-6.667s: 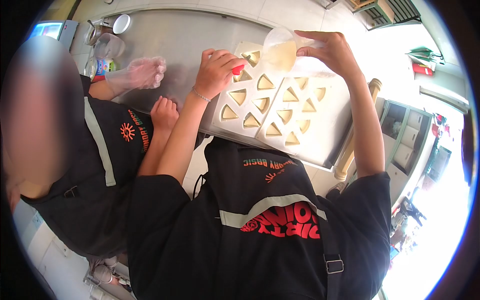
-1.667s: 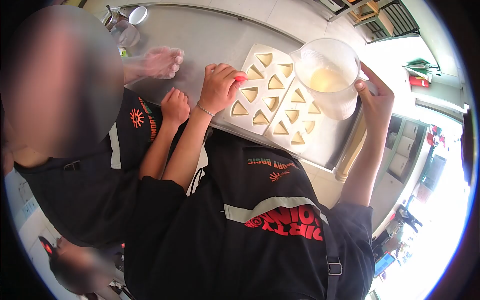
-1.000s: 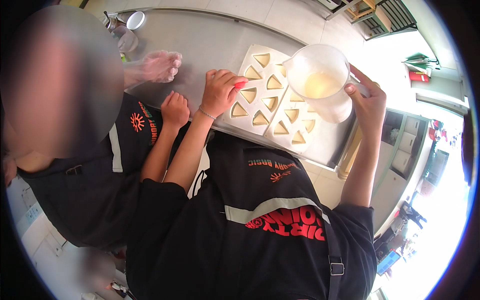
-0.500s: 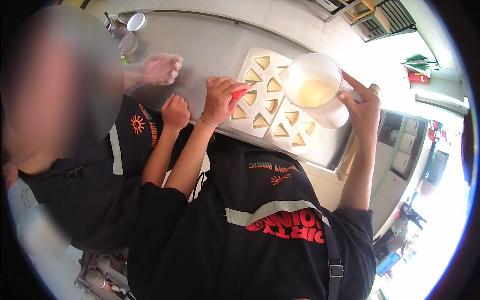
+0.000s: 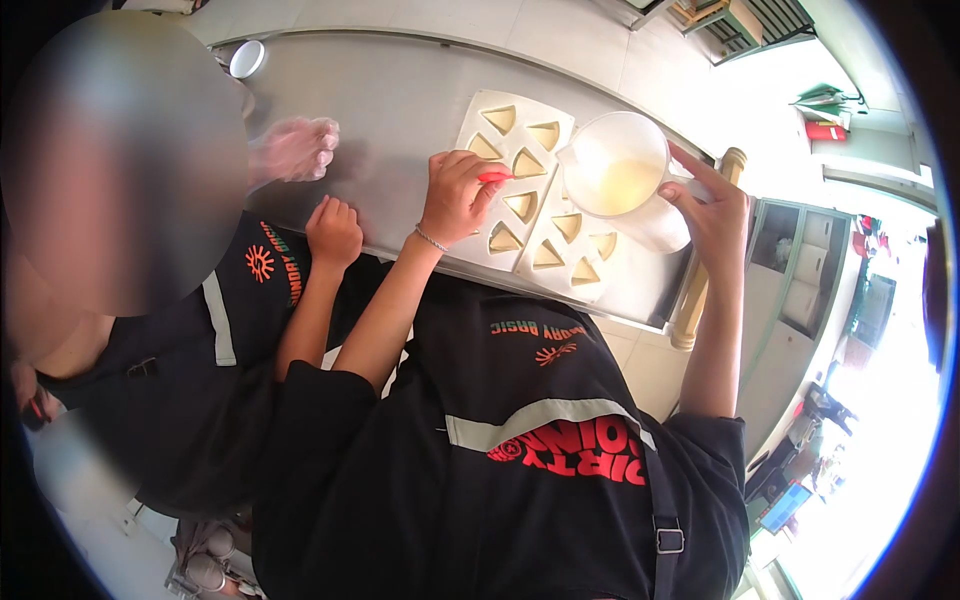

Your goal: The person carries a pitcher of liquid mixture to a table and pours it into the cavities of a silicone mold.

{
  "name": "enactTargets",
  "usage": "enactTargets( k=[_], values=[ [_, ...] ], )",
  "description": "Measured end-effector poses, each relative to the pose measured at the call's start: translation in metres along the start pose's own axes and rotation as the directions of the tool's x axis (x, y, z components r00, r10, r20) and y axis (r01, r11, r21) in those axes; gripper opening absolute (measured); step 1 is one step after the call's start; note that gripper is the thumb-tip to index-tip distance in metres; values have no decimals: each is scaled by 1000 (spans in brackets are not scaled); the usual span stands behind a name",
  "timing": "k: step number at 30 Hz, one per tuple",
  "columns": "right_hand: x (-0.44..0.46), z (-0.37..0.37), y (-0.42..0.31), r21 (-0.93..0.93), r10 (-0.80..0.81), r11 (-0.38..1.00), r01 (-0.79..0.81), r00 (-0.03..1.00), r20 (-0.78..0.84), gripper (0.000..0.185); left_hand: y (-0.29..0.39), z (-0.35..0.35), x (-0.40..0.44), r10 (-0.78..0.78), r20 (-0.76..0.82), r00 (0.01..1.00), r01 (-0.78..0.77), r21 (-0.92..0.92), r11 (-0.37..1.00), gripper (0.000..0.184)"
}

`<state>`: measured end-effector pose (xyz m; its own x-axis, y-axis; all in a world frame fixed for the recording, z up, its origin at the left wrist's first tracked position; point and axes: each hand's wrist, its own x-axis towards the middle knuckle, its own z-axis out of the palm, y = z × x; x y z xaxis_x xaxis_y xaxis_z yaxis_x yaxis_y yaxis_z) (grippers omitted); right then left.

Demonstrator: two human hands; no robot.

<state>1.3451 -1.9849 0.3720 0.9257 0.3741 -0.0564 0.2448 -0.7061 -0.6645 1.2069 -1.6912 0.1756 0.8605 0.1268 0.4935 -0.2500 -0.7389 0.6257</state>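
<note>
My right hand point(image 5: 708, 205) grips a white translucent measuring jug point(image 5: 655, 226) by its handle. The jug tilts, spout toward the left, with pale yellow liquid point(image 5: 630, 188) inside. Below the spout are two white moulds, a left one point(image 5: 484, 108) and a right one point(image 5: 592, 212), with wedge-shaped cavities. Pale yellow shows in the cavities; how full each is, I cannot tell. My left hand point(image 5: 458, 196), closed in a pinch, holds a small red tool point(image 5: 494, 177) over the left mould. The tool's tip is too small to make out.
A co-worker in a black apron stands at my left; one fist point(image 5: 334, 232) rests at the table edge, and a pale, gloved-looking hand point(image 5: 298, 148) is over the steel table point(image 5: 390, 100). A white round lid or dish point(image 5: 247, 59) lies at the far left.
My left hand has moved right and slightly up across the left mould with the red tool. The jug stays nearly in place, still tilted. The whole view has shifted a little.
</note>
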Motion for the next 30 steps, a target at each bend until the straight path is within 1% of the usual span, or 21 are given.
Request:
enactTargets(
  k=[4, 5, 7, 8, 10, 12, 15, 16, 18, 22, 24, 28, 30],
  values=[
    [-4, 6, 3, 49, 6, 999, -6, 1000, 3, 64, -3, -2, -1, 8, 16, 1000, -8, 1, 1000, 11],
    [-4, 6, 1, 36, 7, 999, -7, 1000, 13, 64, -3, -1, -1, 8, 17, 1000, -8, -1, 1000, 11],
    [-5, 8, -2, 24, 7, 1000, -8, 1000, 23, 64, -4, -1, -1, 23, 80, 997, -23, -6, 1000, 17],
    [-5, 9, -4, 6, -7, 1000, 7, 1000, 28, 64, -4, -1, -2, 23, 81, 996, -23, -6, 1000, 17],
    [-5, 12, -7, -11, -23, 1000, 24, 999, 33, 65, -5, 1, -3, 33, 94, 995, -36, 30, 999, 24],
    [-4, 15, -8, -50, -41, 998, 43, 999, 35, 66, -5, 3, -5, 39, 86, 996, -43, 37, 998, 26],
    [-3, 20, -4, -50, -88, 995, 89, 996, 29, 67, -5, 6, -10, 49, 78, 996, -53, 52, 997, 29],
    [-3, 21, -6, -49, -88, 995, 90, 996, 31, 67, -5, 6, -11, 55, 77, 996, -59, 57, 997, 31],
    [-3, 21, -13, -132, -53, 989, 60, 997, 59, 68, -4, 6, -12, 57, 65, 996, -61, 62, 996, 32],
    [-1, 24, -12, -138, -59, 988, 69, 996, 71, 69, -3, 5, -13, 57, 34, 998, -59, 63, 996, 34],
    [1, 26, -11, -111, -88, 989, 96, 993, 77, 69, -3, 4, -12, 56, 35, 998, -58, 63, 996, 35],
    [2, 30, -10, -117, -108, 986, 116, 992, 72, 69, -3, 4, -12, 58, 40, 997, -61, 63, 996, 37],
    [2, 33, -6, -112, -180, 976, 184, 983, 42, 61, -3, 4, -12, 55, 42, 998, -58, 63, 996, 39]
  ],
)
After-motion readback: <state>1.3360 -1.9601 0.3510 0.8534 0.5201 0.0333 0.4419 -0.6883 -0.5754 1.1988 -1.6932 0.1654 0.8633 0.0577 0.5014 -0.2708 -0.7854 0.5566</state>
